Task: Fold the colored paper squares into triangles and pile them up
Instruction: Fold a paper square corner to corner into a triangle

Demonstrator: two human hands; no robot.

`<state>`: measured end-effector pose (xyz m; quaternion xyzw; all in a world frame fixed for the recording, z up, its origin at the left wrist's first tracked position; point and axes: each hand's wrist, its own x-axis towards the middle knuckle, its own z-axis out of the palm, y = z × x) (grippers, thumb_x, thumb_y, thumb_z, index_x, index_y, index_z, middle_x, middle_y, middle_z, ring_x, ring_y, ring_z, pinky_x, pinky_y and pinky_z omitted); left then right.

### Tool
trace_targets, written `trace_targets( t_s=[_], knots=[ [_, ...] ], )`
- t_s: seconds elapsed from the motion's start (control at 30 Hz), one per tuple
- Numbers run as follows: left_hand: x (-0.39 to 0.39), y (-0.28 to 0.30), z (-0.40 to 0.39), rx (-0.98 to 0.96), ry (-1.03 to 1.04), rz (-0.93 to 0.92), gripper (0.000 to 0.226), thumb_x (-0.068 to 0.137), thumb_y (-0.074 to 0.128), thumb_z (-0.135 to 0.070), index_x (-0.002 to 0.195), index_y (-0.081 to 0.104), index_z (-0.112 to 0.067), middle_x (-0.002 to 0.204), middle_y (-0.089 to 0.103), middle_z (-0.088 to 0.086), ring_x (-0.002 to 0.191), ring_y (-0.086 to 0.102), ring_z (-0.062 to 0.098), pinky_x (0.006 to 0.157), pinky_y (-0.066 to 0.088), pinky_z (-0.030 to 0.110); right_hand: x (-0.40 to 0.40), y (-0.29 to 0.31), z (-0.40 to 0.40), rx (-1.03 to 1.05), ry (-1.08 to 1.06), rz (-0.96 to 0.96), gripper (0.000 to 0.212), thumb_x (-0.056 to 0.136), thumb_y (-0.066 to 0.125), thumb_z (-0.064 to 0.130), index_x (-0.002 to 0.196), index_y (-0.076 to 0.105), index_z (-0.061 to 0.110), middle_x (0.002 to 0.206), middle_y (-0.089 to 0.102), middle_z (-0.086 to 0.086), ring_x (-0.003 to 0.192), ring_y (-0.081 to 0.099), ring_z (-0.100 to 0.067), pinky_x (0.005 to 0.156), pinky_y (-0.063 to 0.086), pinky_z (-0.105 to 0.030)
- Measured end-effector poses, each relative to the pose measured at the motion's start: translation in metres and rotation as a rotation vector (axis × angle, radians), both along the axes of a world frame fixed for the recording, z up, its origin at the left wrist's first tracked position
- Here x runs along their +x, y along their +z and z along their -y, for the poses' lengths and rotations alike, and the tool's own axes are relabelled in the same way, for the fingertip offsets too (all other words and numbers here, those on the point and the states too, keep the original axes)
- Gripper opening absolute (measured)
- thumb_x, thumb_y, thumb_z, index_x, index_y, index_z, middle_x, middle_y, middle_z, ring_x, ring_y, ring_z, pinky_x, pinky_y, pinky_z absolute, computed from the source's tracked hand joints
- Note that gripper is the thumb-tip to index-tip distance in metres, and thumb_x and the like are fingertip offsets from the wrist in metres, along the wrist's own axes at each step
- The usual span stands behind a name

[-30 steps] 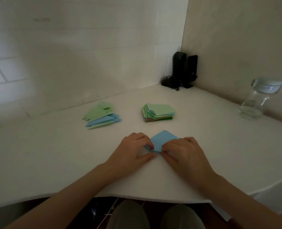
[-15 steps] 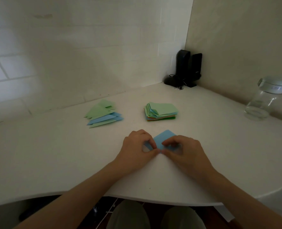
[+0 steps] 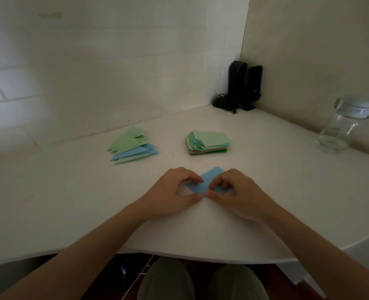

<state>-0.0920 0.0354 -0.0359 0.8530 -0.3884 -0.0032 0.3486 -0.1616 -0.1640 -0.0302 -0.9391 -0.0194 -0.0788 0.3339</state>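
Both hands work on one blue paper square (image 3: 205, 183) that lies on the white desk (image 3: 71, 191) near its front edge, just in front of the person. The left hand (image 3: 172, 191) has its fingers curled, the index fingertip pressing down on the paper's left part and the thumb reaching in along the near edge, so that it pinches the sheet between them. The right hand (image 3: 237, 192) mirrors it: curled fingers cover the paper's right part, and its thumb meets the left thumb at the paper's near corner. The far corner of the sheet pokes out between the two hands; whether the paper is already doubled over under the fingers cannot be made out. Farther back on the desk, to the left, lies a loose pile of folded triangles (image 3: 131, 148), green ones on top of blue, fanned out unevenly. To its right, well apart from it, sits a stack of unfolded squares (image 3: 208, 142) with a green sheet on top and orange and other colours showing at the edges. In the corner stand two black speakers (image 3: 244, 84), and at the right edge a clear glass jar (image 3: 343, 128) with a pale lid.
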Motion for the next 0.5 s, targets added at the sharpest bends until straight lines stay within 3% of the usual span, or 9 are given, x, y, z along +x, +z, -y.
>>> trace_targets(
  t_s=[0.13, 0.27, 0.4, 0.5],
  knots=[
    [-0.006, 0.003, -0.005, 0.068, -0.056, 0.008, 0.048, 0.076, 0.064, -0.052, 0.12, 0.052, -0.036, 0.116, 0.053, -0.018, 0.112, 0.045, 0.002, 0.1, 0.036, 0.027, 0.0, 0.0, -0.002, -0.085, 0.033, -0.043, 0.009, 0.087, 0.061, 0.036, 0.086, 0.062, 0.027, 0.099, 0.048, 0.007, 0.089, 0.051, -0.01, 0.08, 0.042, -0.023],
    [-0.011, 0.0, -0.004, 0.053, -0.065, 0.171, 0.037, 0.081, 0.059, -0.041, 0.117, 0.056, -0.032, 0.118, 0.053, -0.019, 0.115, 0.043, 0.002, 0.099, 0.031, 0.028, -0.004, 0.01, 0.009, -0.045, 0.107, -0.087, 0.012, 0.091, 0.056, 0.032, 0.088, 0.062, 0.023, 0.103, 0.054, 0.006, 0.088, 0.053, -0.004, 0.074, 0.039, -0.012],
    [-0.01, -0.004, 0.006, 0.08, -0.115, 0.385, 0.02, 0.087, 0.052, -0.029, 0.101, 0.064, -0.021, 0.101, 0.062, -0.007, 0.093, 0.05, 0.008, 0.081, 0.036, 0.024, -0.012, 0.023, 0.02, -0.015, 0.188, -0.071, 0.013, 0.089, 0.062, 0.027, 0.077, 0.058, 0.032, 0.104, 0.06, 0.008, 0.077, 0.051, 0.012, 0.068, 0.035, -0.005],
    [-0.011, -0.006, 0.013, 0.052, -0.099, 0.422, 0.013, 0.088, 0.054, -0.024, 0.093, 0.065, -0.019, 0.094, 0.062, -0.006, 0.085, 0.051, 0.011, 0.076, 0.039, 0.028, -0.015, 0.018, 0.023, -0.063, 0.172, 0.031, 0.01, 0.081, 0.072, 0.028, 0.078, 0.062, 0.029, 0.095, 0.062, 0.009, 0.08, 0.053, 0.009, 0.067, 0.036, -0.005]
  ],
)
